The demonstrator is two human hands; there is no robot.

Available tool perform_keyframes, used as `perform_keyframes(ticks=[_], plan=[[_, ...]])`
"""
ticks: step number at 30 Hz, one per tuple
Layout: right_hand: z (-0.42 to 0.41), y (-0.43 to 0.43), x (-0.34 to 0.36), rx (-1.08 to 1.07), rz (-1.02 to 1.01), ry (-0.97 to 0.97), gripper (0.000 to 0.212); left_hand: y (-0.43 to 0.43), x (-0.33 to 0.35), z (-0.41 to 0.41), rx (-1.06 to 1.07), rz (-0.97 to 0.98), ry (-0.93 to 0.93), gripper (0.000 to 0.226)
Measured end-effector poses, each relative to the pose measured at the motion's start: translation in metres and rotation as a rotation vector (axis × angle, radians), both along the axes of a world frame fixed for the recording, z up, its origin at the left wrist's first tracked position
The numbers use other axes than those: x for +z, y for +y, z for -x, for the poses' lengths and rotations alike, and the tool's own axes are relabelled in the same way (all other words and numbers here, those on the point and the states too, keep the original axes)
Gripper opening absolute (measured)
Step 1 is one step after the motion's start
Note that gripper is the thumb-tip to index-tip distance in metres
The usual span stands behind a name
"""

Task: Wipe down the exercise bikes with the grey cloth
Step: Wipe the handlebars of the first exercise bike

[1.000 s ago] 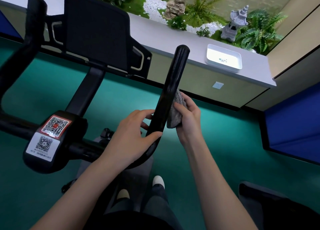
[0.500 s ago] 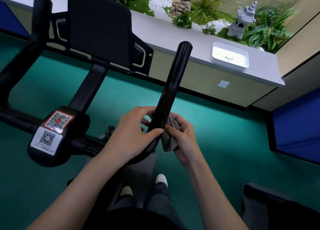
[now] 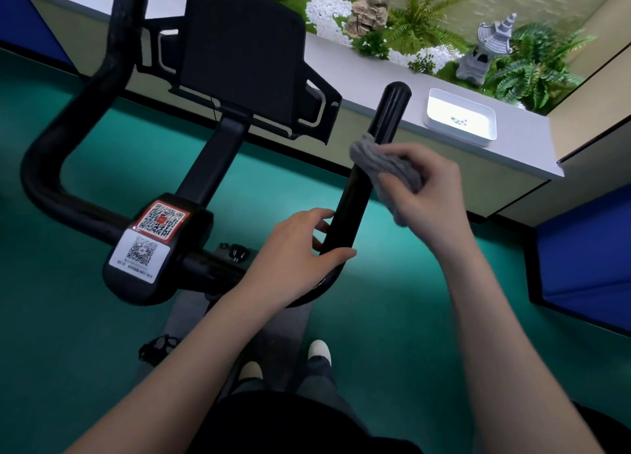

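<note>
Right hand [image 3: 426,194] grips the grey cloth [image 3: 386,166] against the bike's right handlebar [image 3: 355,194]; left hand [image 3: 300,252], fingers curled, holds the bar's bend.

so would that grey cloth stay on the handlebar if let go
Probably not: the grey cloth bunches and droops in the right hand, so it looks floppy and light. The black handlebar looks smooth and steep there, so the cloth would likely slide off.

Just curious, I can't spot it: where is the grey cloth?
In the head view, right of centre: the right hand grips the grey cloth against the bike's right handlebar, farther up the bar than the left hand.
</note>
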State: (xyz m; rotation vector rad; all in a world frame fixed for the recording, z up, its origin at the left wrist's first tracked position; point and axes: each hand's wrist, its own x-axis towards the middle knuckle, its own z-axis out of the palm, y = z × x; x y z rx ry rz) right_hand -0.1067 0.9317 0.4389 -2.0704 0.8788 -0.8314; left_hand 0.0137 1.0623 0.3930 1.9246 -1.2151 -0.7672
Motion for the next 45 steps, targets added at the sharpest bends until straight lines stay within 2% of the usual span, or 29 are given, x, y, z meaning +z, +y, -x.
perform_keyframes(ticks=[3,7,11,16,19,23,26,29,33,45], plan=[[-0.023,-0.010,0.010,0.079,0.223,0.357,0.028,0.002,0.000,-0.002,0.003,-0.001,-0.008,0.060],[-0.042,-0.014,0.019,0.205,0.362,0.653,0.030,0.006,0.002,-0.008,-0.026,-0.014,-0.029,0.058],[-0.056,-0.008,0.030,0.295,0.419,0.822,0.032,0.013,0.004,-0.011,-0.028,-0.026,-0.021,0.053],[-0.066,0.004,0.033,0.390,0.322,0.946,0.029,0.028,0.008,-0.014,0.024,0.002,0.008,0.046],[-0.069,0.012,0.036,0.462,0.264,0.982,0.028,0.036,0.013,-0.017,0.058,0.040,-0.056,0.042],[-0.055,0.023,0.037,0.520,0.146,0.879,0.024,0.043,0.019,-0.017,0.076,0.062,-0.115,0.040],[-0.024,0.028,0.028,0.389,-0.013,0.575,0.021,0.050,0.016,-0.010,0.074,0.070,-0.148,0.040],[0.000,0.033,0.008,0.191,0.029,0.300,0.025,0.052,0.012,0.001,0.073,0.057,-0.193,0.042],[0.015,0.043,-0.017,0.130,0.143,0.174,0.021,0.053,0.008,0.011,0.091,0.040,-0.250,0.041],[0.023,0.083,-0.048,-0.024,-0.019,-0.068,0.020,0.066,0.005,0.019,0.125,0.014,-0.411,0.045]])
